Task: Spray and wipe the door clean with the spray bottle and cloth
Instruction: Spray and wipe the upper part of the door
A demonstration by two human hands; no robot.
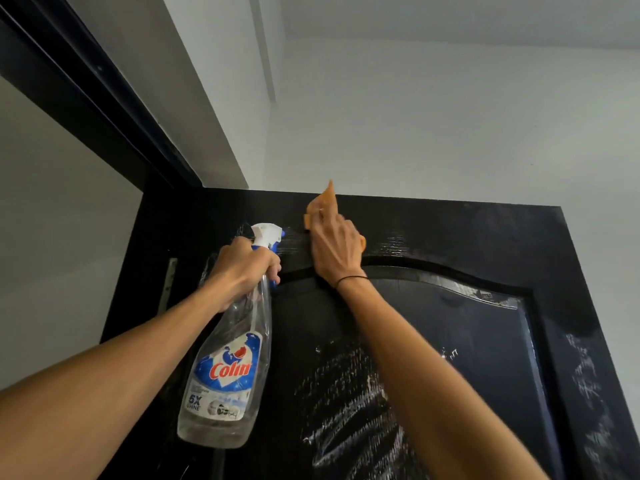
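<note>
One black door (433,341) fills the lower view, streaked with white residue. Against its top rail, the right hand (337,249) presses one orange cloth (323,206), fingers extended. Left of the cloth, the left hand (242,268) grips one spray bottle (228,368), fingers clamped around its neck. One metal hinge (168,285) sits at the door's left edge.

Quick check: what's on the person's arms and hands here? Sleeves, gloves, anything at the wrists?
Both forearms are bare as far as the frame shows: no sleeves, no gloves. The right hand has a thin dark band round its wrist. The left hand wears nothing visible, with no watch at its wrist. No rings can be made out on either.
</note>
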